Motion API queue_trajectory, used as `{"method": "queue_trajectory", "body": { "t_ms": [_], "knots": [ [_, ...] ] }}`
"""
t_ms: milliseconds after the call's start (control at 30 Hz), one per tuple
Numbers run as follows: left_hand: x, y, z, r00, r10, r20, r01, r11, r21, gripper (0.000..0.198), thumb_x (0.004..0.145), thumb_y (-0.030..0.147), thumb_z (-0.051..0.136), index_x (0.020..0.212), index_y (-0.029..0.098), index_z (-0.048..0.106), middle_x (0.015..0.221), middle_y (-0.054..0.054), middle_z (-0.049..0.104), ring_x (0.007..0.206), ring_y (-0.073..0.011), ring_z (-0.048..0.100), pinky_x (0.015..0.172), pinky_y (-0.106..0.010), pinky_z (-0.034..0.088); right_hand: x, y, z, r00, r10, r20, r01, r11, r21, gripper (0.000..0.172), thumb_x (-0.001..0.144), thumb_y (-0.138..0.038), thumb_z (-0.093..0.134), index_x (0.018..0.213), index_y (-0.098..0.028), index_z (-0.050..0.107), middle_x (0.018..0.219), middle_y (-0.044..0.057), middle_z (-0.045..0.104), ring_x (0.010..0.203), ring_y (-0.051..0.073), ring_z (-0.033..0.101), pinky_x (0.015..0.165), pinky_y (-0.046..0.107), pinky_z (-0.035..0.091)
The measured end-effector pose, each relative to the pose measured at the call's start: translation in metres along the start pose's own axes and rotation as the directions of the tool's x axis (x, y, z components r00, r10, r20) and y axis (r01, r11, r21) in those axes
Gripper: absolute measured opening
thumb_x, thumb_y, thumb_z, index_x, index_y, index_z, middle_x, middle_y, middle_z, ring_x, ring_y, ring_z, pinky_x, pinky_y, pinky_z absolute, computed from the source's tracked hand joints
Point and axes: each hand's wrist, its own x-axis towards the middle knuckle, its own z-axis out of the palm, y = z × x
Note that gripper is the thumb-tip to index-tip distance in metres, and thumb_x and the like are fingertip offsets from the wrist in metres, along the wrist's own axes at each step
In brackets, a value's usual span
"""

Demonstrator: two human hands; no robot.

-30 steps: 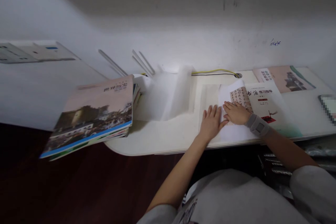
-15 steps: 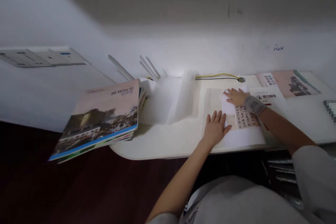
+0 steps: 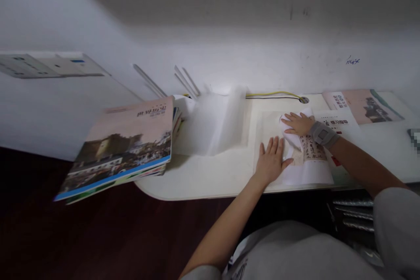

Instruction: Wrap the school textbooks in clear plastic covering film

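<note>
A booklet cover (image 3: 310,173) with printed calligraphy lies on the white desk, over a translucent plastic sheet (image 3: 265,124). My left hand (image 3: 271,162) rests flat on the sheet at the cover's left edge, fingers spread. Above it, my right hand (image 3: 298,124), with a grey band on the wrist, presses on the cover's upper part with fingers apart. Between the two hands the cover's left part is bent and buckled. A white page with a printed title (image 3: 339,121) shows beyond my right wrist, partly covered by my forearm.
A stack of textbooks (image 3: 121,140) overhangs the desk's left end. Beside it lie loose translucent sheets (image 3: 210,127). A pink textbook (image 3: 361,105) is at the back right. A yellow cable (image 3: 272,93) runs along the wall to a desk hole. The desk's front edge (image 3: 197,197) is rounded at left.
The cover, flat before, now buckles and folds beside my right hand. Both hands stay spread in nearly the same places. The whole view has shifted slightly.
</note>
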Motion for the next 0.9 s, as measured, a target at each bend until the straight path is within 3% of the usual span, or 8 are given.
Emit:
{"method": "queue_trajectory", "body": {
  "t_ms": [300, 400, 500, 633, 700, 800, 900],
  "knots": [
    [-0.003, 0.0, -0.004, 0.999, 0.006, -0.035, -0.006, 1.0, -0.011, 0.072, 0.091, 0.059, 0.02, 0.146, 0.012, 0.018, 0.15, -0.016, 0.026, 0.138, -0.0289, 0.025, 0.107, -0.056, 0.023, 0.014, -0.007, 0.0, 0.979, 0.073, -0.193, -0.087, 0.994, -0.066, 0.052, 0.091, -0.05, 0.033, 0.139, -0.03, 0.039, 0.135, 0.014, 0.045, 0.117, 0.032, 0.044, 0.094, 0.049, 0.031],
    [-0.006, 0.0, -0.007, 0.995, 0.076, -0.063, -0.077, 0.997, -0.022, 0.069, 0.09, 0.059, 0.027, 0.146, 0.02, 0.021, 0.151, -0.015, 0.022, 0.138, -0.0312, 0.021, 0.105, -0.058, 0.025, 0.02, -0.008, 0.002, 0.971, 0.122, -0.205, -0.133, 0.99, -0.043, 0.053, 0.09, -0.053, 0.033, 0.138, -0.032, 0.04, 0.133, 0.014, 0.046, 0.117, 0.032, 0.043, 0.093, 0.048, 0.032],
    [-0.009, 0.0, -0.009, 0.985, 0.154, -0.082, -0.157, 0.987, -0.035, 0.059, 0.089, 0.059, 0.031, 0.139, 0.028, 0.037, 0.152, -0.011, 0.023, 0.139, -0.0351, 0.019, 0.104, -0.061, 0.025, 0.022, -0.01, 0.003, 0.966, 0.153, -0.208, -0.162, 0.986, -0.028, 0.054, 0.091, -0.051, 0.032, 0.139, -0.028, 0.039, 0.136, 0.016, 0.045, 0.119, 0.032, 0.043, 0.095, 0.05, 0.031],
    [-0.009, 0.001, -0.01, 0.986, 0.137, -0.1, -0.143, 0.988, -0.057, 0.054, 0.09, 0.057, 0.033, 0.129, 0.025, 0.052, 0.15, -0.012, 0.028, 0.137, -0.0364, 0.022, 0.104, -0.06, 0.026, 0.008, -0.005, -0.001, 0.969, 0.14, -0.202, -0.15, 0.988, -0.033, 0.048, 0.091, -0.041, 0.035, 0.133, -0.019, 0.047, 0.141, 0.016, 0.04, 0.129, 0.031, 0.035, 0.101, 0.052, 0.027],
    [-0.009, 0.002, -0.009, 0.985, 0.129, -0.112, -0.137, 0.988, -0.067, 0.05, 0.09, 0.055, 0.035, 0.125, 0.024, 0.054, 0.149, -0.013, 0.029, 0.137, -0.0361, 0.023, 0.105, -0.059, 0.027, -0.005, 0.003, -0.003, 0.955, 0.148, -0.255, -0.158, 0.987, -0.02, 0.047, 0.091, -0.039, 0.036, 0.13, -0.016, 0.049, 0.143, 0.018, 0.038, 0.132, 0.032, 0.03, 0.103, 0.054, 0.024],
    [-0.008, 0.002, -0.009, 0.986, 0.104, -0.131, -0.115, 0.99, -0.081, 0.046, 0.091, 0.051, 0.038, 0.122, 0.024, 0.057, 0.148, -0.013, 0.032, 0.137, -0.0356, 0.024, 0.105, -0.058, 0.027, -0.029, 0.017, 0.003, 0.897, 0.205, -0.391, -0.171, 0.978, 0.12, 0.056, 0.091, -0.045, 0.035, 0.133, -0.01, 0.045, 0.143, 0.022, 0.037, 0.133, 0.033, 0.031, 0.104, 0.052, 0.027],
    [-0.009, 0.002, -0.01, 0.987, 0.106, -0.125, -0.116, 0.99, -0.078, 0.05, 0.09, 0.053, 0.037, 0.125, 0.022, 0.055, 0.149, -0.013, 0.031, 0.138, -0.0352, 0.021, 0.105, -0.058, 0.026, -0.054, 0.02, 0.021, 0.846, 0.293, -0.446, -0.116, 0.917, 0.382, 0.069, 0.088, -0.056, 0.034, 0.138, -0.008, 0.037, 0.146, 0.022, 0.031, 0.136, 0.03, 0.027, 0.107, 0.048, 0.029]
  ]
}}
